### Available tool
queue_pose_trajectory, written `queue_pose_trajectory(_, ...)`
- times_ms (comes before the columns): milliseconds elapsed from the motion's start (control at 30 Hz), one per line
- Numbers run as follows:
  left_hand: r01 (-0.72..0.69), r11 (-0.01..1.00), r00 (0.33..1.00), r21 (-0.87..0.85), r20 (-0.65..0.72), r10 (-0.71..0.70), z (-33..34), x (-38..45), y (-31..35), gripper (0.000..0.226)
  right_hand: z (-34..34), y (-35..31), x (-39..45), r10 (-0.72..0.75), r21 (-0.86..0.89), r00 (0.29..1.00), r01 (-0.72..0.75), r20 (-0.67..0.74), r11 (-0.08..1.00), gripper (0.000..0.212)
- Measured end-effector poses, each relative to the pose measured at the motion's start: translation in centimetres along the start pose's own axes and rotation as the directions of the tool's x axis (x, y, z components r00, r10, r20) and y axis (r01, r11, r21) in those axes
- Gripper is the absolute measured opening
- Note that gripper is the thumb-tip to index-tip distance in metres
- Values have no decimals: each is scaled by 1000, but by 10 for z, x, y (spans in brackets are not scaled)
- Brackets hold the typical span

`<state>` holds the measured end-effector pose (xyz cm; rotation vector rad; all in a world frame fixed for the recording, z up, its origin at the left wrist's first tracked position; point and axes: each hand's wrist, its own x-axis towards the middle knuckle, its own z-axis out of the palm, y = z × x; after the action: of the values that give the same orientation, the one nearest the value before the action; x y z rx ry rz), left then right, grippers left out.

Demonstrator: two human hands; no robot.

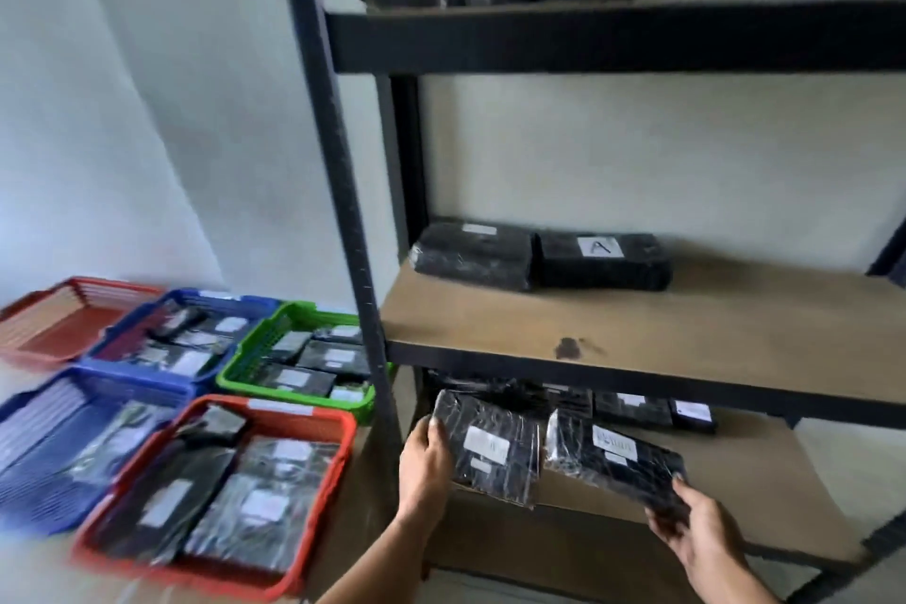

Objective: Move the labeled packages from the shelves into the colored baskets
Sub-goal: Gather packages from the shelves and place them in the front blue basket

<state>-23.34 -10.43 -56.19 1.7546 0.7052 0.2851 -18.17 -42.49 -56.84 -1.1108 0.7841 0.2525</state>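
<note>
Left hand (425,463) clamped on left edge of black package (490,449); right hand (696,537) gripped on near end of second package (615,459), both at low shelf (765,471). Upright post (363,289) between shelf and filled red basket (314,520) at left.

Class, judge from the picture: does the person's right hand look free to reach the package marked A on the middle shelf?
Probably not yet. The right hand grips a package at the lower shelf, so it is occupied, though nothing blocks the package marked A from the front.
</note>
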Motion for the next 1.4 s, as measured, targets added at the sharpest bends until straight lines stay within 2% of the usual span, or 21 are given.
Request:
queue_pose_trajectory(167,21,994,994,109,-112,-9,-100,-43,38,35,51,0,-88,10,-60,995,-4,104,998,18)
queue_pose_trajectory(367,118,992,942,37,-321,-100,-214,-78,25,37,112,40,-157,62,-99,965,-38,256,994,16)
queue_pose_trajectory(500,157,987,914,-35,-373,-158,-282,-79,12,37,149,69,-193,90,-135,942,-49,322,990,15)
queue_pose_trajectory(633,130,984,870,-121,-462,-172,-352,-72,2,33,194,99,-207,99,-216,925,-18,368,976,11)
queue_pose_trajectory(967,142,989,867,-42,-477,-145,-552,2,-32,34,359,172,-251,-23,-194,889,125,457,973,10)
queue_pose_trajectory(1067,138,990,877,-22,-461,-133,-609,37,-46,32,405,204,-256,-51,-184,891,149,451,972,21)
queue_pose_trajectory(1267,131,990,921,-58,-363,-143,-677,110,-68,31,460,246,-260,-70,-185,920,151,385,971,4)
queue_pose_trajectory(1400,92,995,947,29,-312,-79,-706,165,-67,28,505,260,-245,-97,-222,933,182,348,958,20)
